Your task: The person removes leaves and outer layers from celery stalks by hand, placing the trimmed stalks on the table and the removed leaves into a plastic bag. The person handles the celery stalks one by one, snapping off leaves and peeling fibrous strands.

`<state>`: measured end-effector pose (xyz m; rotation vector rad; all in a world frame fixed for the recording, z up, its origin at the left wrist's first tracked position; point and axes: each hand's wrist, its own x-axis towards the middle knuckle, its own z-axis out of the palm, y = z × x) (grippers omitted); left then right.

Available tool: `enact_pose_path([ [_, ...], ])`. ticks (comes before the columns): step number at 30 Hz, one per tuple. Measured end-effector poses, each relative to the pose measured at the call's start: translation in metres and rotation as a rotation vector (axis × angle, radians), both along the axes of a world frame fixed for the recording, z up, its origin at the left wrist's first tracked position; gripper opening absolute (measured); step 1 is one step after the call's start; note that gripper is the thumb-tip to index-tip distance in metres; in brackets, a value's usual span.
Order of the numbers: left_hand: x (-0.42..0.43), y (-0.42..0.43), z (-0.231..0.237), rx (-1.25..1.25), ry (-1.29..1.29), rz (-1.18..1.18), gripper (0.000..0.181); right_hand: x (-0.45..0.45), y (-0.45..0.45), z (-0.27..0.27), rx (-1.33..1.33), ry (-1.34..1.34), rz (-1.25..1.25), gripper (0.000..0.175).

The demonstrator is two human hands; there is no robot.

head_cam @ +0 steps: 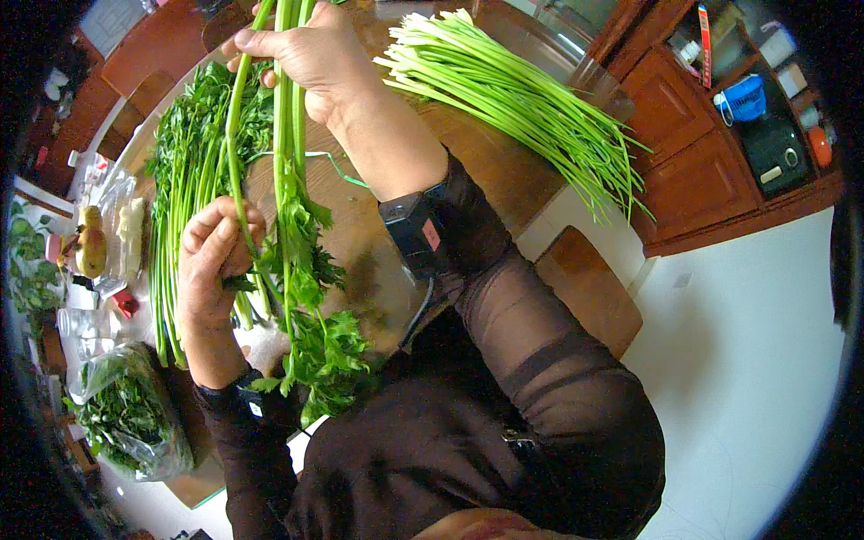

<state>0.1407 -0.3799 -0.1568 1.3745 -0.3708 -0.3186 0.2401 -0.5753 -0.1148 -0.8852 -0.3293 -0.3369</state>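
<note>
Near the top of the view my right hand grips several long green celery stalks, whose leafy ends hang down towards my lap. One thinner stalk runs from the thumb of that hand down to my left hand, which is closed around its lower part. Beneath and beside my left hand, a bunch of leafy celery lies on the wooden table. A thick bundle of long green stems with pale ends rests on the table's far right part. A green tie lies between them.
At the left are a clear plastic bag of leafy greens, a glass jar, yellowish produce and plastic packaging. A wooden stool or chair seat stands to the right, below the table edge. Wooden cabinets stand beyond.
</note>
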Motion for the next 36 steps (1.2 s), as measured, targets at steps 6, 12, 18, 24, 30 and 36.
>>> enact_pose_path([
  [6,-0.004,0.005,0.009,-0.037,-0.014,-0.121,0.027,-0.015,-0.005,0.018,-0.058,-0.002,-0.142,0.032],
  [12,-0.023,0.021,0.018,0.204,-0.063,-0.08,0.027,-0.031,-0.021,0.027,-0.297,0.008,-0.458,0.012],
  [18,-0.045,0.051,0.025,0.363,-0.059,-0.055,0.03,-0.024,-0.01,0.026,-0.027,0.002,-0.009,0.022],
  [24,-0.07,0.075,0.016,0.299,0.109,0.203,0.014,-0.018,-0.014,0.015,-0.501,0.061,-0.029,0.028],
  [30,-0.062,0.08,-0.019,0.15,0.02,-0.192,0.025,-0.015,-0.009,0.012,-0.41,-0.031,0.116,0.021],
  [36,-0.061,0.073,-0.031,-0.016,-0.032,-0.299,0.032,-0.01,-0.01,0.009,-0.443,0.009,0.082,0.025],
])
